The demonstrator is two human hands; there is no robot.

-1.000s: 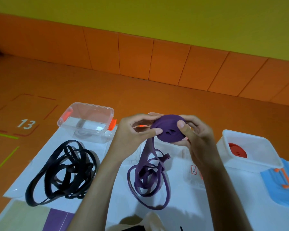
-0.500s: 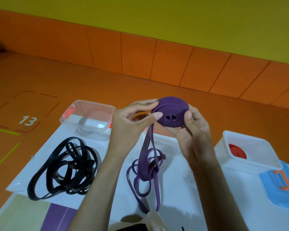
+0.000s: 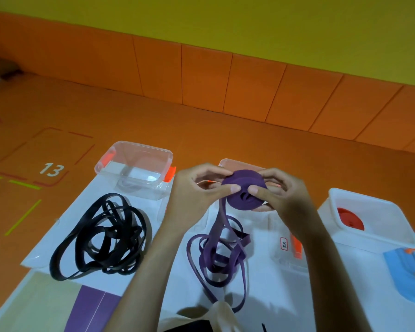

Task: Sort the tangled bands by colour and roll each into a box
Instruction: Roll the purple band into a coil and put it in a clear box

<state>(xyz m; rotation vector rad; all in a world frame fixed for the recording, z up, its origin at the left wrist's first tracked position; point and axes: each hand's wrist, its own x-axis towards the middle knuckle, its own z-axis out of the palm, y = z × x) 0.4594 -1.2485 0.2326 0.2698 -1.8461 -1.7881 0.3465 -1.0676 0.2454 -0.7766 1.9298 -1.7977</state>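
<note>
A partly rolled purple band (image 3: 243, 188) is held up between both hands above the white sheet (image 3: 58, 238). My left hand (image 3: 197, 195) pinches the roll's left edge with thumb and fingers. My right hand (image 3: 280, 195) grips its right side, thumb on the face. The loose purple tail (image 3: 218, 255) hangs down into a tangle on the sheet. A tangled black band (image 3: 103, 238) lies to the left. A rolled red band (image 3: 350, 219) sits in the white box (image 3: 393, 219) at right.
A clear box with orange clips (image 3: 134, 168) stands behind the black band. Another clear box (image 3: 235, 164) is mostly hidden behind my hands. A clear lid (image 3: 288, 250) lies by my right forearm, a blue lid (image 3: 410, 271) at far right. Orange floor surrounds the sheet.
The purple roll came back down from its raised position and my hands turned it. More of the loose tail now lies on the sheet.
</note>
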